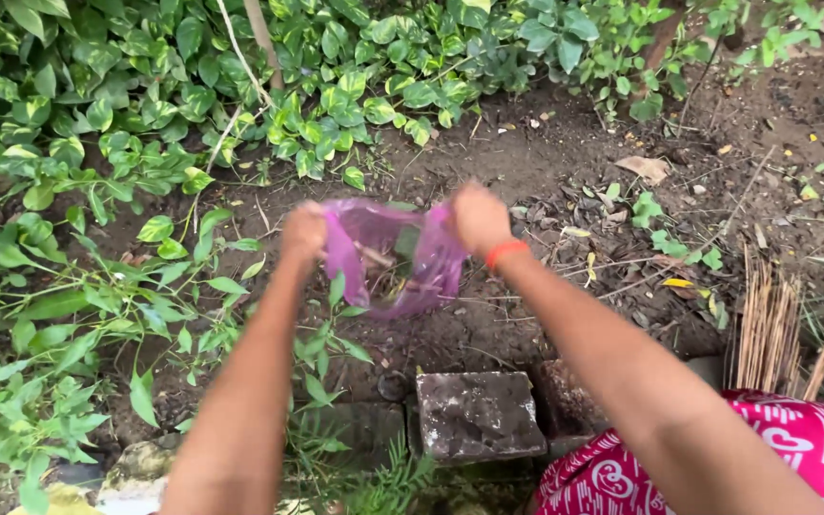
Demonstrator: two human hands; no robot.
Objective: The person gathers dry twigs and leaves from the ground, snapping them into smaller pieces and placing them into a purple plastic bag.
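Note:
A thin purple plastic bag (388, 257) hangs open above bare soil, stretched between both hands. My left hand (303, 232) grips its left edge and my right hand (478, 218) grips its right edge, an orange band on that wrist. Green leaves and small stems show through the bag's mouth. Both hands are slightly blurred.
Dense green leafy plants (145, 86) fill the top and left. A grey stone block (478, 415) lies on the soil below the bag, with other stones beside it. A bundle of dry sticks (774, 324) stands at right. Pink patterned cloth (793, 448) covers my knee.

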